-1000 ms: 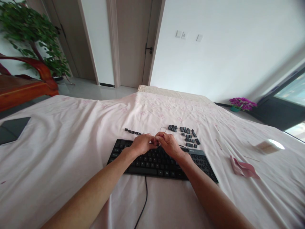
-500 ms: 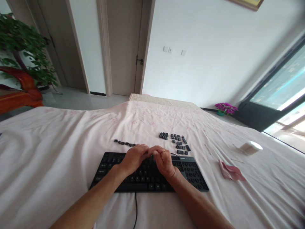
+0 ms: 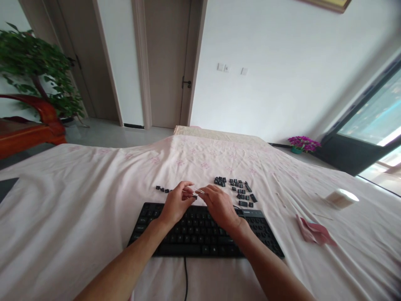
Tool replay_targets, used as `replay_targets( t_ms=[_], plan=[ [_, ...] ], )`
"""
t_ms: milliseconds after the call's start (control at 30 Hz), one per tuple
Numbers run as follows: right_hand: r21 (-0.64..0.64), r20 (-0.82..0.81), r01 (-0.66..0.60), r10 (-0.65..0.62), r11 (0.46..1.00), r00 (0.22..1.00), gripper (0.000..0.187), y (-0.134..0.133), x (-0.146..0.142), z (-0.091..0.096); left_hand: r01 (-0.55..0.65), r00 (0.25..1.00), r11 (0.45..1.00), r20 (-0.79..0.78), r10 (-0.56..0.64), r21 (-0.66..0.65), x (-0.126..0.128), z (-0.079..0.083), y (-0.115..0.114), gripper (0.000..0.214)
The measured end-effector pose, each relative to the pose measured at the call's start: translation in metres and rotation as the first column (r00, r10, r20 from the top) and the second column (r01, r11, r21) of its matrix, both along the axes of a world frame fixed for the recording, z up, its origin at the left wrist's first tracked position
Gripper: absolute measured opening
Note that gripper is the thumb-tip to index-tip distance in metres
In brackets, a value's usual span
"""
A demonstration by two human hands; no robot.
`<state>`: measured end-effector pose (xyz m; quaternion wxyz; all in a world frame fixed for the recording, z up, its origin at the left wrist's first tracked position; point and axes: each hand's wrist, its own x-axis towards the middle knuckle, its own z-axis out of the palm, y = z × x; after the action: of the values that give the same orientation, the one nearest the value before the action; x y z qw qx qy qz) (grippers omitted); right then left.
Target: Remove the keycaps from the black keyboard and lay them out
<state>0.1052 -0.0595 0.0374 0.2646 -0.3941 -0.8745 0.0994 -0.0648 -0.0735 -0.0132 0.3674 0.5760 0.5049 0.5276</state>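
A black computer keyboard [image 3: 200, 240] lies before me, many keys still on its main part and bare sockets showing at its right end. Just above its back edge, my left hand [image 3: 178, 202] has its thumb tip at a small black keycap [image 3: 194, 197], seemingly pinched there, with the index finger lifted. Close beside it, my right hand [image 3: 219, 205] is closed on a thin shiny metal tool [image 3: 199, 191] pointing toward the keycap; its exact kind is too small to make out. Fingertips of the right hand are partly hidden.
Loose keycaps [image 3: 242, 191] lie behind the keyboard, with a short row of keycaps [image 3: 162, 189] at left. A pink cloth [image 3: 315, 232], cotton swabs [image 3: 323, 216] and a white round container [image 3: 341, 198] rest at right on the pale bedsheet [image 3: 94, 200]. A cable [image 3: 186, 276] runs toward me.
Both hands have lifted slightly off the keys toward the back edge and come apart. A keycap and the metal tool now show between them. The camera view has shifted a little.
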Motion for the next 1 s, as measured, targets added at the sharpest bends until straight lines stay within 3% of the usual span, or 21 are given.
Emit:
replay_targets(
  t_ms=[133, 233, 367, 467, 600, 767, 1000],
  plan=[
    [-0.102, 0.077, 0.046, -0.039, 0.994, 0.996, 0.015, 0.007, -0.005, -0.008, -0.001, 0.994, 1.000, 0.108, 0.001, 0.005, 0.001, 0.001, -0.001, 0.042],
    [-0.169, 0.096, 0.108, -0.092, 0.980, 0.991, 0.016, 0.021, -0.008, -0.012, 0.004, 0.996, 1.000, 0.091, -0.004, 0.001, -0.006, 0.006, 0.002, 0.038],
    [-0.215, 0.242, 0.236, -0.182, 0.948, 0.953, 0.020, 0.047, -0.013, -0.017, -0.055, 0.995, 0.998, -0.084, 0.057, 0.027, -0.039, 0.021, 0.011, 0.027],
    [-0.218, 0.299, 0.256, -0.186, 0.942, 0.936, 0.020, 0.058, -0.019, -0.021, -0.074, 0.985, 0.997, -0.154, 0.075, 0.009, -0.074, 0.028, 0.014, 0.026],
    [-0.202, 0.339, 0.259, -0.181, 0.944, 0.923, 0.021, 0.059, -0.020, -0.024, -0.116, 0.970, 0.991, -0.221, 0.098, -0.070, -0.110, 0.016, 0.016, 0.029],
    [-0.204, 0.364, 0.228, -0.142, 0.952, 0.921, 0.018, 0.055, -0.017, -0.025, -0.206, 0.922, 0.976, -0.347, 0.171, -0.067, -0.132, -0.005, 0.024, 0.029],
    [-0.224, 0.349, 0.151, -0.066, 0.963, 0.935, 0.032, 0.063, -0.012, -0.025, -0.063, 0.758, 0.998, -0.650, 0.063, 0.023, -0.146, 0.001, 0.024, 0.039]
  ],
)
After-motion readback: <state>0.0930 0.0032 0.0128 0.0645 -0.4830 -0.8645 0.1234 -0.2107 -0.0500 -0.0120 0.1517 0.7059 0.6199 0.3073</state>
